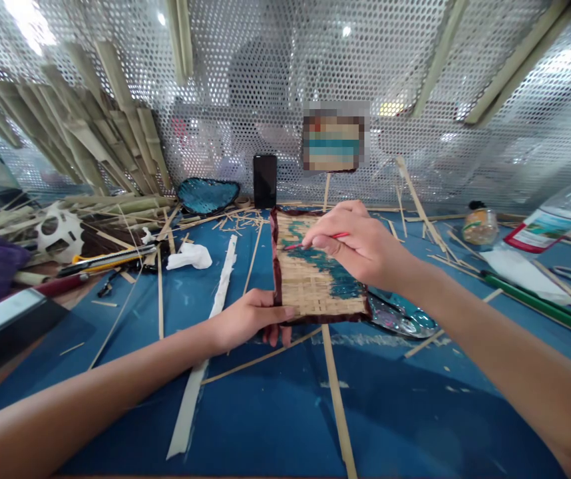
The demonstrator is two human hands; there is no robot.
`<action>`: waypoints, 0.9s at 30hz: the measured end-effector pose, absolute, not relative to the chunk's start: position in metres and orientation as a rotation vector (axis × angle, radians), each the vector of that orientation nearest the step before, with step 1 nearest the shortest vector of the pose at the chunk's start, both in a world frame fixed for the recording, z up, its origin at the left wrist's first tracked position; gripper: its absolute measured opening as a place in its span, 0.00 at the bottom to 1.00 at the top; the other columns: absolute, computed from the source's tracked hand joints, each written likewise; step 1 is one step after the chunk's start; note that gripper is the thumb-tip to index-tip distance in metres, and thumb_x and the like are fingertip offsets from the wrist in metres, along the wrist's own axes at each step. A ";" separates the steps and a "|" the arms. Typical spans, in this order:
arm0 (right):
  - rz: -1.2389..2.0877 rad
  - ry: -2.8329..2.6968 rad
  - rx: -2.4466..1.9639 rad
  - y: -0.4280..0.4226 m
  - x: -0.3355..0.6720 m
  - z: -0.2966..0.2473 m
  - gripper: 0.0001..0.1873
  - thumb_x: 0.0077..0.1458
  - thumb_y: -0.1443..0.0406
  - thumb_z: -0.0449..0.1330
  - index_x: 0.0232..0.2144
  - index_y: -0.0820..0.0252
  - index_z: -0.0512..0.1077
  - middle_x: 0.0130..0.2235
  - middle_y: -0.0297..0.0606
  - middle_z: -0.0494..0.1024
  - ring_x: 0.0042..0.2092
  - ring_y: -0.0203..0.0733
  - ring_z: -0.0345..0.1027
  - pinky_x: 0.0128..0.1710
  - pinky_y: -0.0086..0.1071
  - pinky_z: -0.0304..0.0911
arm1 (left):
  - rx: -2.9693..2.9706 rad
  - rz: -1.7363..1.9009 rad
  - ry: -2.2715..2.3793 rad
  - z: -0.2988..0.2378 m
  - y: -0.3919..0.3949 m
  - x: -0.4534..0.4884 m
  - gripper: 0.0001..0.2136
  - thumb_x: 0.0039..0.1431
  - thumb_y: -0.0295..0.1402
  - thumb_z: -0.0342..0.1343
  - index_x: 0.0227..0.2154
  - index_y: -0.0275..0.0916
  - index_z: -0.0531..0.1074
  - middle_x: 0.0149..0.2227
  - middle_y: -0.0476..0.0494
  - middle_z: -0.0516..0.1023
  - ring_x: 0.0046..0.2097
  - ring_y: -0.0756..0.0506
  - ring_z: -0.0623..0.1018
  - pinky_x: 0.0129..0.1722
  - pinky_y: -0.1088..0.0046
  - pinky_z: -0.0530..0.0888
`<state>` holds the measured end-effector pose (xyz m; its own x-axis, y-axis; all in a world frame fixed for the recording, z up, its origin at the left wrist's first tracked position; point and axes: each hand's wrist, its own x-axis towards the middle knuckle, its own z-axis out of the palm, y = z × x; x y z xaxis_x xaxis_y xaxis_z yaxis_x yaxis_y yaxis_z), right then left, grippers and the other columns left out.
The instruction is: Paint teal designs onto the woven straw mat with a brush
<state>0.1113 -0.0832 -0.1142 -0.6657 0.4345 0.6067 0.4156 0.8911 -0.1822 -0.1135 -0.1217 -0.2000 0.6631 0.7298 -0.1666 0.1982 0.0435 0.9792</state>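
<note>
A square woven bamboo mat with a dark red border and a patch of teal paint is lifted off the blue table. My left hand is closed on its lower left corner, thumb on top, fingers underneath. My right hand is closed in a pinch on a thin red-handled brush. The brush tip rests on the teal patch near the mat's upper middle.
Bamboo strips lie scattered over the table. A teal-smeared palette lies under the mat's right edge. A teal dish, a black phone, a small jar, a plastic bottle, a yellow utility knife and crumpled tissue are around.
</note>
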 end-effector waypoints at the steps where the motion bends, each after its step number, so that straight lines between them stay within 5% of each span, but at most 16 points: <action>1: 0.041 -2.398 -0.608 -0.083 0.112 -0.114 0.10 0.65 0.65 0.51 0.36 0.57 0.72 0.39 0.33 0.80 0.42 0.40 0.70 0.51 0.40 0.51 | 1.506 0.484 0.805 -0.200 -0.122 -0.114 0.19 0.61 0.41 0.53 0.23 0.32 0.77 0.24 0.42 0.78 0.23 0.52 0.71 0.25 0.77 0.67; 27: 0.072 -2.472 -0.627 -0.079 0.111 -0.116 0.12 0.66 0.62 0.49 0.36 0.57 0.71 0.38 0.34 0.80 0.39 0.39 0.70 0.55 0.41 0.48 | 1.495 0.468 0.832 -0.200 -0.122 -0.114 0.19 0.61 0.41 0.53 0.19 0.34 0.75 0.21 0.44 0.77 0.22 0.51 0.70 0.25 0.76 0.66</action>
